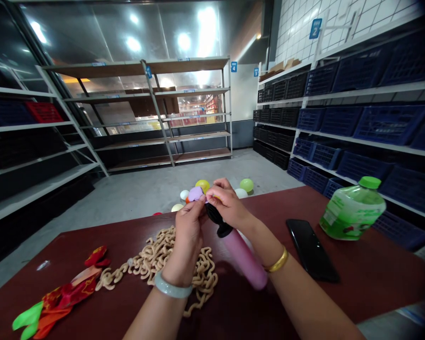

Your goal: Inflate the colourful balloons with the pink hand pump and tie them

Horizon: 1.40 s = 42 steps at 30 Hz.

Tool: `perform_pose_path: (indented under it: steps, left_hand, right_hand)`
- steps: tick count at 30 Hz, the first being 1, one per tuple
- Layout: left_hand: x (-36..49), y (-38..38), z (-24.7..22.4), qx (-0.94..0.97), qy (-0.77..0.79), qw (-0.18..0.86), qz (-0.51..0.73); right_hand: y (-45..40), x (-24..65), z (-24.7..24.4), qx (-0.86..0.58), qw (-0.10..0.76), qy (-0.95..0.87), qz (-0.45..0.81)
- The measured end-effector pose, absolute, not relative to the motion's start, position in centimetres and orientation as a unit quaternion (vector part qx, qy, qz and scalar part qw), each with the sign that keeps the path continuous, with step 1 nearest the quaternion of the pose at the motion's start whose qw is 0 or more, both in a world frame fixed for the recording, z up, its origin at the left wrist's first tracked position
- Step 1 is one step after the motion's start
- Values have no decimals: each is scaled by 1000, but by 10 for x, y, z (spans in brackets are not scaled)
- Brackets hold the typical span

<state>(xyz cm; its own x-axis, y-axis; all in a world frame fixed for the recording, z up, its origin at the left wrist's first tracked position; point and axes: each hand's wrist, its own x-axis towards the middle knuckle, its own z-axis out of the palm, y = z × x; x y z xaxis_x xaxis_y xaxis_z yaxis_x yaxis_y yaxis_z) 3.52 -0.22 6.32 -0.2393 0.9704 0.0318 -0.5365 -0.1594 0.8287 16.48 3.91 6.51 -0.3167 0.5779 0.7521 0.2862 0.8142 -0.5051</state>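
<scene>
A small, partly filled purple balloon (195,193) is pinched at its neck by the fingertips of my left hand (189,222). Close against it, the closed fingers of my right hand (228,202) also grip the balloon's neck. Just beneath them is the black head of a pink hand pump (246,262), which slants down toward my right forearm. My fingers hide where neck and nozzle meet, so I cannot tell if they are joined. Beige curly, link-like pieces (156,255) lie heaped below my left hand.
Flat red, orange and green balloons (69,290) lie at the left of the dark red table (127,316). A black phone (311,248) and a green-capped jug (354,210) are at right. Inflated balloons (247,184) rest on the floor beyond. Shelves with blue crates (389,123) line the right wall.
</scene>
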Motion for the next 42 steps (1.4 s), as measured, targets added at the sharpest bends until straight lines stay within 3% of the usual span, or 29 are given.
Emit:
perform_pose_path:
  steps: [3,8,10,16,27,34,42]
  left_hand:
    - [27,5,67,267,342,524,733]
    - [1,21,70,204,299,487,795]
    - [-6,24,67,176,296,475,810]
    - [-16,17,50,193,286,508,789]
    - [-27,8,22,210,216,582,755]
    - [-65,18,19,140,223,534,803]
    - [-118,26,23,142,188,476,848]
  right_hand:
    - [30,174,61,-296,472,-814,167]
    - [11,176,28,-344,312,-796,387]
    - [9,170,14,-365,278,-793,400]
    - [10,160,-2,-362,282,-840,289]
    - [-2,165,-16,-398,275,-849,215]
    - [-13,162,-17,-390,201,-873,214]
    - [-3,175,-15,-338,240,-848,330]
